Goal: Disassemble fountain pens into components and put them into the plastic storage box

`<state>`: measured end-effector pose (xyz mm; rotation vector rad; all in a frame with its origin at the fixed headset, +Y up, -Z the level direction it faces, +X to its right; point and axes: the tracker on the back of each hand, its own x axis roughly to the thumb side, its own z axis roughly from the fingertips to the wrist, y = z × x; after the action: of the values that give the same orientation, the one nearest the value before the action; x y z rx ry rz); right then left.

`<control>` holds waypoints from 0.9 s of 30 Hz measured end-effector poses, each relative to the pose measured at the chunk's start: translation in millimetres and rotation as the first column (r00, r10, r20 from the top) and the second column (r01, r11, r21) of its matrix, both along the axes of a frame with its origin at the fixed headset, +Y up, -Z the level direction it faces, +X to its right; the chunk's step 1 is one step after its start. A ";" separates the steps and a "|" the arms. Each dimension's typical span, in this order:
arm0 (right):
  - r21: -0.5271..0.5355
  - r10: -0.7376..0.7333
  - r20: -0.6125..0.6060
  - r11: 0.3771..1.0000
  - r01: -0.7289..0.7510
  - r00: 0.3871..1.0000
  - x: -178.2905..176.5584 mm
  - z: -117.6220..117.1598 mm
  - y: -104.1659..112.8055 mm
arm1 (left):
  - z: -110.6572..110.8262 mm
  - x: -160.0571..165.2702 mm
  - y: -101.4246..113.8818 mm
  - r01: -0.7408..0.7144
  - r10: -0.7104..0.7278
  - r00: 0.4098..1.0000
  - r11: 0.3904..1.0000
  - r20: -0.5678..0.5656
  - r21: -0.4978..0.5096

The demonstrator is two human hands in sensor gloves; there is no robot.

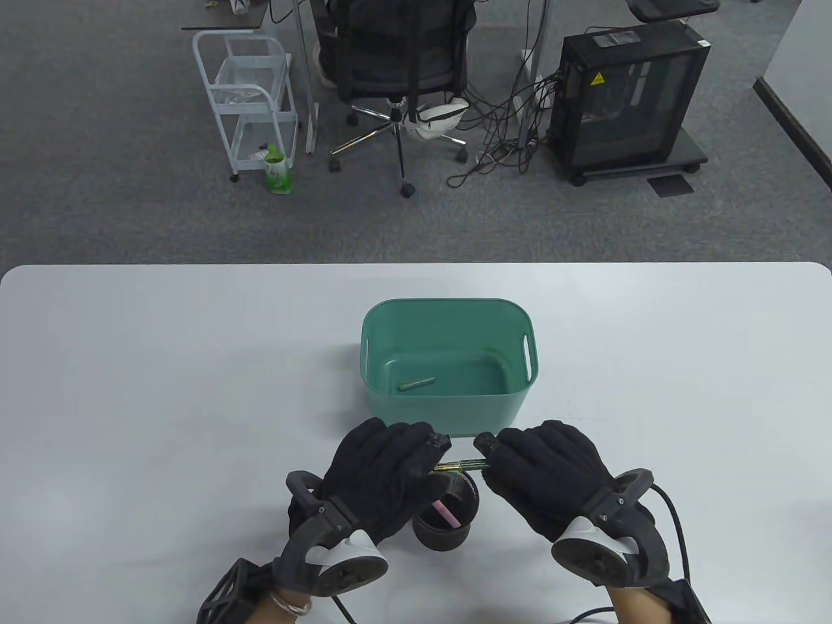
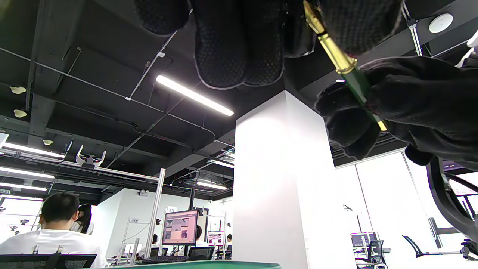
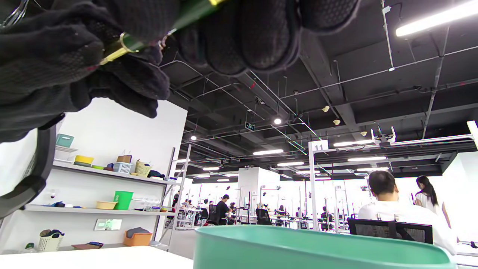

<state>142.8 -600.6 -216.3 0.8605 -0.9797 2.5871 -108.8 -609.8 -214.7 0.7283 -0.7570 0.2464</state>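
Nearest my camera are my two gloved hands, low in the table view, both raised over the white table [image 1: 130, 364]. Largest of the task's things is the green storage box [image 1: 448, 416], standing near the middle of the table just beyond my fingertips; one small green pen part [image 1: 416, 383] lies on its floor toward the left. Below it, between my wrists, stands a black pen cup [image 1: 448, 526] with a pink pen [image 1: 448, 513] leaning inside it.

My left hand [image 1: 380, 474] has its grip clamped on the gold end of a green fountain pen [image 1: 463, 464], fingers curled round it. My right hand [image 1: 546, 478] has its grip clamped on the green barrel end, thumb and fingers pinching it. That pen lies roughly level between the two hands, above the cup and just short of the box's near wall (in the left wrist view I see a gold section meeting the green barrel at a gold ring, but I cannot tell whether the joint has parted).
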 end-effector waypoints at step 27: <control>0.026 0.008 -0.033 1.000 -0.007 0.999 -6.9 3.0 -2.1 | -5.5 1.3 -1.4 0.013 -0.010 0.997 0.999 0.077 -0.043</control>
<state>135.9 -602.8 -213.3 0.9123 -1.0052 2.5627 -107.5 -611.2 -220.2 0.6764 -0.8257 0.2808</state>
